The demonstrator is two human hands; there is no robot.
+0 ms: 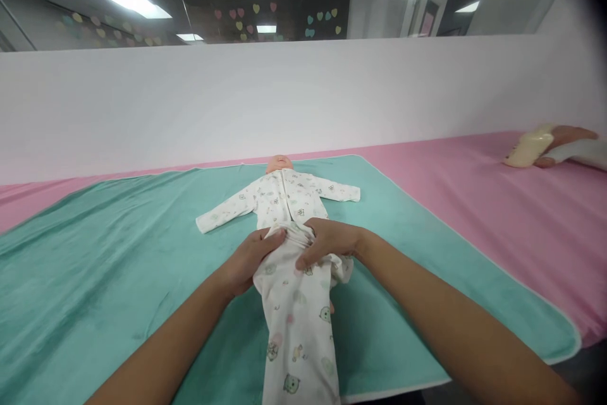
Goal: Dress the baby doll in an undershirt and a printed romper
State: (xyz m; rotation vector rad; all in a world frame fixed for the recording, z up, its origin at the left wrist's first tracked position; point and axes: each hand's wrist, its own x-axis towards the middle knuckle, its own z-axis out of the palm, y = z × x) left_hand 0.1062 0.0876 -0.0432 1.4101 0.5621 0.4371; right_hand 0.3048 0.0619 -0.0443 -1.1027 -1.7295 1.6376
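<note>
A baby doll (279, 163) lies on its back, dressed in a white printed top (284, 193) with both sleeves spread out. Over its lower body are white baby pants (298, 323) printed with small animals, one leg stretching toward me. My left hand (253, 259) grips the left side of the waistband, thumb on top. On the other side, my right hand (332, 242) pinches the waistband between thumb and fingers. The second pant leg is bunched up at the right, with a bit of the doll's leg showing below it. Fabric hides most of my fingertips.
A teal blanket (142, 253) lies under the doll, over a pink cloth (455, 171). At the far right another person's hand (569, 136) holds a pale yellow bottle-shaped object (528, 147). A white wall (237, 95) with glass above stands behind.
</note>
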